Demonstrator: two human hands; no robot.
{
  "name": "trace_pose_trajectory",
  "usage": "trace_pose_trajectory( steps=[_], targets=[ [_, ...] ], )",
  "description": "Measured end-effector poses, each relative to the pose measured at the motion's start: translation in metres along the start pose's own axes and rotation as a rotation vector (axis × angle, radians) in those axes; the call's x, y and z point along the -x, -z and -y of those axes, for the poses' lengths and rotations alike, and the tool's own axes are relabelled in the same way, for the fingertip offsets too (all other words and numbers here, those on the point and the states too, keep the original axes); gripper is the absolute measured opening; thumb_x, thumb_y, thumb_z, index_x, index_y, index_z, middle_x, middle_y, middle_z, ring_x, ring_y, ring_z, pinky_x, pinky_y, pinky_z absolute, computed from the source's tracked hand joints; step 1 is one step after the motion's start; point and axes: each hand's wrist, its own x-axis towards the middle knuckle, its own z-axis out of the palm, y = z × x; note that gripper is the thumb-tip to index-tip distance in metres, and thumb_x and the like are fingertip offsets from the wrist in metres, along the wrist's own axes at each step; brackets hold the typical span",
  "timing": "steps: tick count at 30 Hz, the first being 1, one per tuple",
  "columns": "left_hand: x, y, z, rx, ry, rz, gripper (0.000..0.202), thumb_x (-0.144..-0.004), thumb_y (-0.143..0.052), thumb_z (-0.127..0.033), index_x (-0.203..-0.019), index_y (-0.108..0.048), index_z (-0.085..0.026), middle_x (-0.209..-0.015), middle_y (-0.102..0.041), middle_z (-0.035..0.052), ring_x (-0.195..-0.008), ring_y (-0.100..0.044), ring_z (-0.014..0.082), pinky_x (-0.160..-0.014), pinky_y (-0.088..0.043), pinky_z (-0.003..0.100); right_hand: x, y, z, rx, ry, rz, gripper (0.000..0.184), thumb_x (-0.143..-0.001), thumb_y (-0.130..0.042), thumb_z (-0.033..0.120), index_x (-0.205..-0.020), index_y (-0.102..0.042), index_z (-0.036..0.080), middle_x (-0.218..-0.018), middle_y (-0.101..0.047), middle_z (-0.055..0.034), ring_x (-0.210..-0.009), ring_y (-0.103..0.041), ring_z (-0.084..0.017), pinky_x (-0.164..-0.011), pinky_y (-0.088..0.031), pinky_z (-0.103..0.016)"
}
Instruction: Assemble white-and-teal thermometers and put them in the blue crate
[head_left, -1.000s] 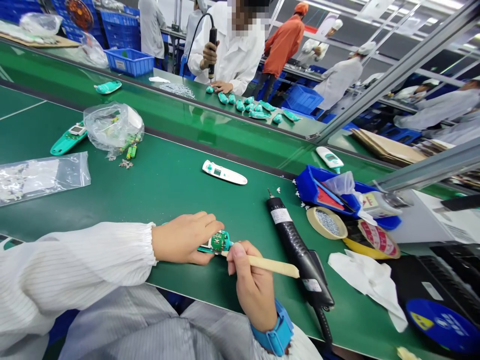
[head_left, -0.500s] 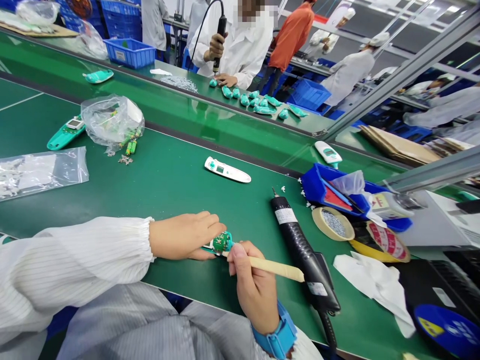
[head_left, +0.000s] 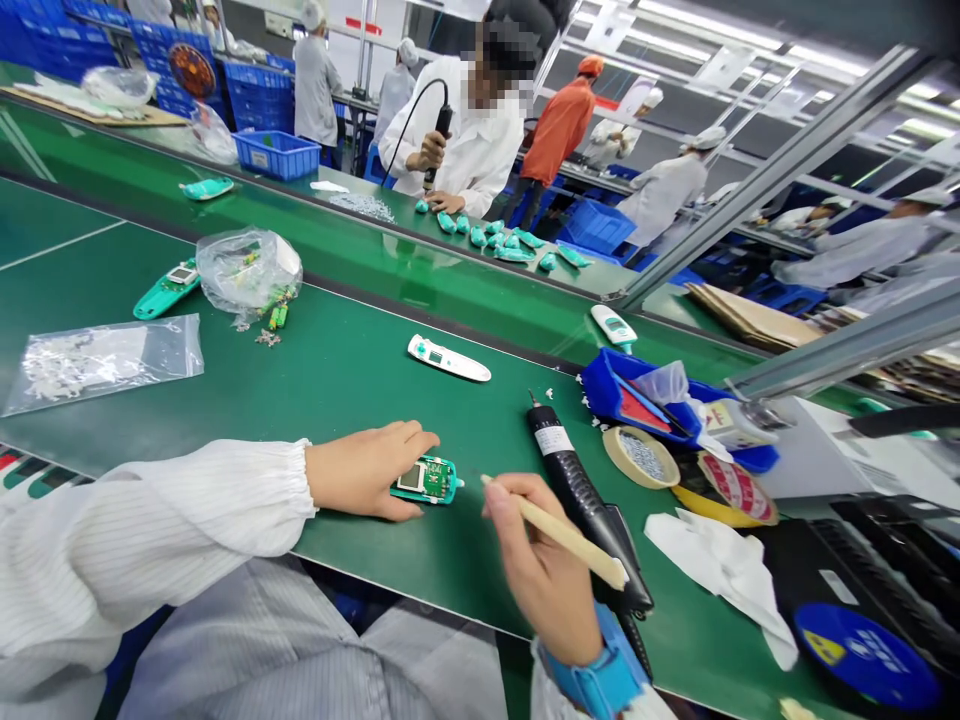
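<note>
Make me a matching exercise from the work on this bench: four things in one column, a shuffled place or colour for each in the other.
1. circuit board nearest the hands
2. hand tool
3. electric screwdriver
4. long casing piece

A. black, lying on the green bench
B. mostly white
C. in a teal shell, partly covered by the left hand
D. held in the right hand

Pairs: 1-C, 2-D, 3-A, 4-B

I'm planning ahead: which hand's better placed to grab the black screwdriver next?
Likely right: the right hand is nearer the black screwdriver, though holding a pale stick; the left hand holds the teal device.
</note>
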Motion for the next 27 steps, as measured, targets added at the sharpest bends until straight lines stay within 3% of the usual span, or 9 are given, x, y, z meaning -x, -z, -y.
trace_pose_trajectory(
  steps=[4,9,13,18,27],
  targets=[
    [0.010,0.003,-0.002,-0.055,0.064,0.001,0.037,-0.075,-0.055,-0.037,-0.103,-0.048,-0.014,-0.095,-0.048,0.0065,-0.086,-0.048,0.0187,-0.071,-0.042,0.028,-0.009,0.017,-0.031,0.293,0.035,0.058,0.016,-0.081,-0.049,0.034,-0.089,-0.052,0.020,-0.081,-0.056,-0.0044,-0.076,-0.053,-0.019,-0.069,-0.043,-0.032],
    [0.021,0.007,-0.011,-0.149,0.084,-0.059,0.037,-0.080,-0.049,-0.037,-0.111,-0.044,-0.017,-0.093,-0.053,0.0045,-0.083,-0.051,0.0186,-0.069,-0.040,0.028,-0.018,0.024,-0.064,0.447,0.133,0.106,0.026,-0.081,-0.034,0.020,-0.096,-0.055,0.017,-0.090,-0.059,-0.0100,-0.086,-0.053,-0.024,-0.076,-0.044,-0.042],
    [0.028,0.010,-0.021,-0.132,0.118,-0.121,0.037,-0.081,-0.047,-0.039,-0.112,-0.043,-0.018,-0.092,-0.055,0.0031,-0.078,-0.053,0.0168,-0.066,-0.039,0.027,-0.019,0.025,-0.039,0.244,0.043,0.077,0.028,-0.084,-0.037,0.027,-0.105,-0.055,0.022,-0.103,-0.059,-0.0074,-0.094,-0.053,-0.023,-0.081,-0.044,-0.040],
    [0.030,0.010,-0.031,-0.011,0.130,-0.141,0.039,-0.078,-0.050,-0.040,-0.112,-0.043,-0.021,-0.091,-0.056,0.0017,-0.078,-0.054,0.0157,-0.064,-0.039,0.025,-0.019,0.021,0.006,-0.196,-0.142,0.280,0.030,-0.083,-0.044,0.042,-0.103,-0.056,0.023,-0.101,-0.061,-0.0048,-0.093,-0.056,-0.019,-0.082,-0.045,-0.034],
    [0.029,0.009,-0.037,0.144,0.167,-0.139,0.038,-0.076,-0.053,-0.039,-0.109,-0.047,-0.022,-0.089,-0.056,0.0013,-0.076,-0.053,0.0153,-0.064,-0.039,0.025,-0.019,0.013,0.011,-0.231,-0.155,0.351,0.029,-0.084,-0.041,0.040,-0.099,-0.059,0.022,-0.094,-0.062,-0.0021,-0.086,-0.056,-0.016,-0.075,-0.045,-0.029]
  ],
)
